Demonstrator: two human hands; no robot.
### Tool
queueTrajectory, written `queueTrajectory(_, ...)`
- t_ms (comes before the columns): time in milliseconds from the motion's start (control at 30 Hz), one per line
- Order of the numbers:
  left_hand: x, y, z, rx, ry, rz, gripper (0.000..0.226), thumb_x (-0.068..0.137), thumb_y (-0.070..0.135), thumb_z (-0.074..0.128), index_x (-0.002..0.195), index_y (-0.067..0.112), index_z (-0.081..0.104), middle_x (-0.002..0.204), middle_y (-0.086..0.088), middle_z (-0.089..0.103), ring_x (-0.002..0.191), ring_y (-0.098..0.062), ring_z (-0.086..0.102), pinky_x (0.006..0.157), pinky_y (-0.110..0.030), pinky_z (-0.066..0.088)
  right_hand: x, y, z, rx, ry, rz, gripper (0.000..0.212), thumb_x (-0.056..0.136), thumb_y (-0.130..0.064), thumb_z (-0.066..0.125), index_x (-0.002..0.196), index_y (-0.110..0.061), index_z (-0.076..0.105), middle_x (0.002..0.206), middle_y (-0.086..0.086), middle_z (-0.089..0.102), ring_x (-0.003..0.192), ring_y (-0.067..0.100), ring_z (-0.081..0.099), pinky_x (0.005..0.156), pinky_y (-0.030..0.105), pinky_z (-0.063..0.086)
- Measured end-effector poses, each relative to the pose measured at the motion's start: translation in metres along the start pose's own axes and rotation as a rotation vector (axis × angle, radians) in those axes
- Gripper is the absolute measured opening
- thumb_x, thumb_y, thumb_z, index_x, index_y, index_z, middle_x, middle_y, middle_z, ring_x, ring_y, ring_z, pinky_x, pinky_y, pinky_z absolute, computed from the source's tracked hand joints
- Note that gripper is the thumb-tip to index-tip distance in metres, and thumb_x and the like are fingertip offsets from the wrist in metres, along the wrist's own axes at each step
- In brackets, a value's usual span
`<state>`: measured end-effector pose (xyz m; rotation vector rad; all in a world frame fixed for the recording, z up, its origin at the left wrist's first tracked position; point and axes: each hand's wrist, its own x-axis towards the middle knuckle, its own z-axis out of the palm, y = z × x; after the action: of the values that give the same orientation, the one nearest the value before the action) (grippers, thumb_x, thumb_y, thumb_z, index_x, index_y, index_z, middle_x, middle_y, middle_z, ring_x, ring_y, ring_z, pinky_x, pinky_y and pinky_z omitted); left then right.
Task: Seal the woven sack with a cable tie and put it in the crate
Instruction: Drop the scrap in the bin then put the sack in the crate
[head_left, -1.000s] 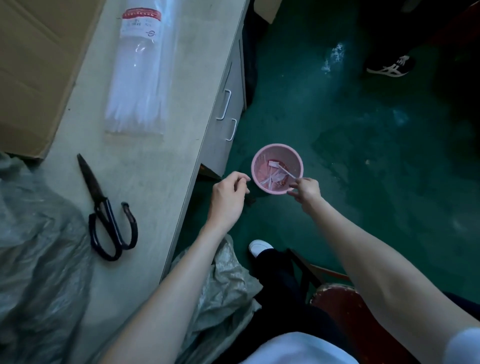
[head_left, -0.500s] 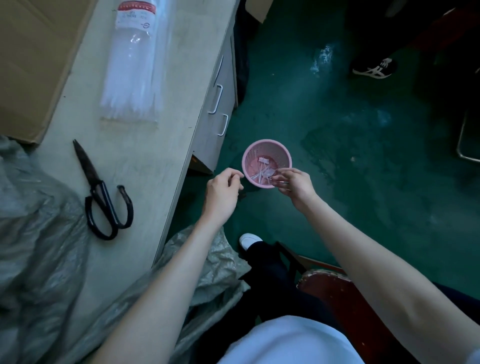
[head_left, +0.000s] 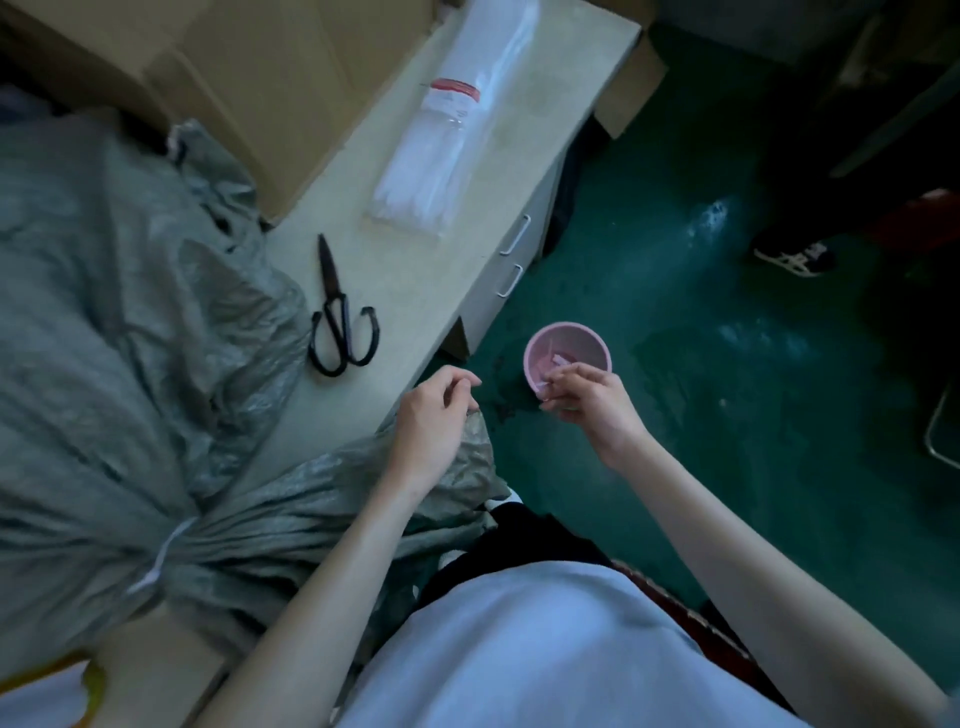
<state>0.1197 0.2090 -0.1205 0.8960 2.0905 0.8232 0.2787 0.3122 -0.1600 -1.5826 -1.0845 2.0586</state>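
Observation:
A grey-green woven sack (head_left: 119, 332) lies on the table at the left. A white cable tie (head_left: 156, 564) cinches its neck, and the loose mouth (head_left: 322, 499) fans out over the table edge towards my lap. My left hand (head_left: 434, 423) hovers just above that loose end with its fingers loosely curled and nothing in them. My right hand (head_left: 592, 402) is over the near rim of a small pink basket (head_left: 566, 345) on the floor, fingertips pinched together. Whether a cut tie piece is between them is unclear. No crate is identifiable.
Black scissors (head_left: 340, 325) lie on the beige table (head_left: 431, 270), with a bag of white cable ties (head_left: 436, 156) beyond them. A cardboard box (head_left: 260, 78) stands at the back. Drawer handles (head_left: 517, 260) face the green floor (head_left: 727, 415). Another person's shoe (head_left: 795, 257) is at the far right.
The view has swung left, bringing the tied sack into sight. My left hand has drawn back over the sack's loose end. My right hand stays at the pink basket.

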Motion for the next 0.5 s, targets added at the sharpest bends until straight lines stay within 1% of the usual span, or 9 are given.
queueTrajectory(100, -0.018, -0.006, -0.014, -0.045, 0.074, -0.019, 0.021, 0.099, 0.016, 0.047, 0.098, 0.017, 0.067, 0.074, 0.007, 0.065, 0.066, -0.020, 0.061, 0.061, -0.028, 0.049, -0.015, -0.015, 0.018, -0.109, -0.107, -0.056, 0.019, 0.090, -0.003, 0.052, 0.078, -0.013, 0.064, 0.067, 0.003, 0.069, 0.057, 0.012, 0.063, 0.056, 0.018, 0.048)
queueTrajectory(167, -0.029, -0.010, -0.023, -0.069, 0.122, -0.028, 0.020, 0.098, 0.016, 0.047, 0.097, 0.017, 0.067, 0.073, 0.008, 0.065, 0.066, -0.020, 0.059, 0.060, -0.031, 0.048, -0.022, -0.024, 0.032, -0.186, -0.180, -0.098, 0.018, 0.090, -0.005, 0.053, 0.080, -0.012, 0.065, 0.071, 0.004, 0.070, 0.060, 0.012, 0.063, 0.058, 0.016, 0.049)
queueTrajectory(233, -0.041, -0.015, -0.032, -0.064, 0.169, -0.023, 0.019, 0.098, 0.016, 0.047, 0.096, 0.018, 0.066, 0.072, 0.010, 0.063, 0.064, -0.011, 0.058, 0.058, -0.024, 0.044, -0.027, -0.031, 0.047, -0.240, -0.247, -0.124, 0.017, 0.091, -0.005, 0.052, 0.082, -0.010, 0.065, 0.073, 0.007, 0.069, 0.060, 0.012, 0.063, 0.058, 0.015, 0.049)
queueTrajectory(267, -0.047, -0.016, -0.039, -0.065, 0.197, -0.024, 0.019, 0.098, 0.017, 0.048, 0.095, 0.019, 0.066, 0.073, 0.010, 0.063, 0.065, -0.007, 0.059, 0.060, -0.020, 0.044, -0.030, -0.034, 0.056, -0.258, -0.287, -0.137, 0.017, 0.092, -0.004, 0.052, 0.083, -0.009, 0.065, 0.073, 0.008, 0.068, 0.059, 0.011, 0.063, 0.058, 0.015, 0.049)
queueTrajectory(333, -0.059, -0.019, -0.052, -0.068, 0.243, -0.037, 0.018, 0.099, 0.018, 0.047, 0.094, 0.021, 0.065, 0.075, 0.009, 0.065, 0.070, -0.003, 0.060, 0.064, -0.020, 0.045, -0.034, -0.037, 0.074, -0.281, -0.345, -0.166, 0.017, 0.092, -0.001, 0.051, 0.082, -0.007, 0.064, 0.072, 0.010, 0.066, 0.059, 0.013, 0.061, 0.060, 0.018, 0.050)
queueTrajectory(400, -0.073, -0.022, -0.068, -0.082, 0.321, -0.054, 0.018, 0.099, 0.020, 0.047, 0.094, 0.022, 0.064, 0.076, 0.007, 0.066, 0.071, -0.012, 0.063, 0.063, -0.026, 0.047, -0.038, -0.039, 0.094, -0.329, -0.398, -0.195, 0.017, 0.091, 0.000, 0.052, 0.081, -0.007, 0.064, 0.070, 0.010, 0.066, 0.062, 0.016, 0.059, 0.066, 0.024, 0.050)
queueTrajectory(467, -0.090, -0.027, -0.083, -0.124, 0.428, -0.077, 0.018, 0.100, 0.020, 0.047, 0.095, 0.022, 0.064, 0.074, 0.006, 0.065, 0.067, -0.023, 0.062, 0.062, -0.035, 0.048, -0.044, -0.041, 0.116, -0.392, -0.468, -0.229, 0.016, 0.091, 0.000, 0.053, 0.083, -0.006, 0.066, 0.069, 0.009, 0.067, 0.063, 0.018, 0.059, 0.068, 0.027, 0.048)
queueTrajectory(500, -0.097, -0.029, -0.088, -0.143, 0.472, -0.090, 0.019, 0.100, 0.020, 0.046, 0.095, 0.023, 0.064, 0.074, 0.005, 0.065, 0.067, -0.027, 0.061, 0.064, -0.039, 0.048, -0.046, -0.041, 0.125, -0.419, -0.499, -0.240, 0.016, 0.091, 0.000, 0.053, 0.084, -0.005, 0.066, 0.070, 0.009, 0.067, 0.066, 0.020, 0.060, 0.069, 0.029, 0.048)
